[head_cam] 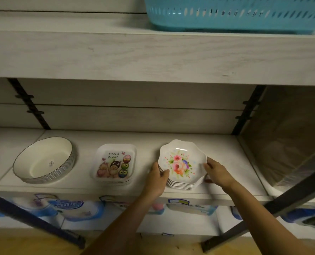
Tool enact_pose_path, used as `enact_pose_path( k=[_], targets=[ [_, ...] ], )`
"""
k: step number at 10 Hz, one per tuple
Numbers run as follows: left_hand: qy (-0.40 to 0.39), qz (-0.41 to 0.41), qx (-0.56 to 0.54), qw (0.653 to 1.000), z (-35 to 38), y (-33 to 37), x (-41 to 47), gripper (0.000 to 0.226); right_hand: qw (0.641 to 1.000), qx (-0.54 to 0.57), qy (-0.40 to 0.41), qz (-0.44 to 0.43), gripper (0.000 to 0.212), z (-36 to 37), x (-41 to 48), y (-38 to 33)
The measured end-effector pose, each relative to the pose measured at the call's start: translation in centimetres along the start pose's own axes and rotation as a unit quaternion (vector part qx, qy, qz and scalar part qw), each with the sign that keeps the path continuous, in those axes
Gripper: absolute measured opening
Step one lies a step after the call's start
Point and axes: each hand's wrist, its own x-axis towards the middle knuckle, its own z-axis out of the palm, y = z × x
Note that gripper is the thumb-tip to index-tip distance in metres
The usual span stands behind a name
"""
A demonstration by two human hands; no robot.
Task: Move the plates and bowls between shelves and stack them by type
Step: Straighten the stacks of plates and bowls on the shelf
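Shelf: upright floral plate stack in grip of left hand, right hand

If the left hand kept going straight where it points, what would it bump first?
The left hand grips the stack of flower plates by its side, so it meets that at once. Beyond the stack, probably only the shelf's back wall, though depth is hard to judge.

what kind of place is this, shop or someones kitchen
Most likely a shop aisle or stockroom: stacks of identical floral plates and Easter plates, label tags on the shelf edge, wrapped packs below.
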Motion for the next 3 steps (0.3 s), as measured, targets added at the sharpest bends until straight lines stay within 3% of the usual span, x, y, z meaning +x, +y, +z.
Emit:
enact_pose_path(
  k=[3],
  targets=[
    [-0.022, 0.022, 0.011, 0.999, -1.3, -0.3, -1.3, 0.047, 1.0, -0.009, 0.005, 0.016, 0.042, -0.2, 0.1, -0.2]
  ],
)
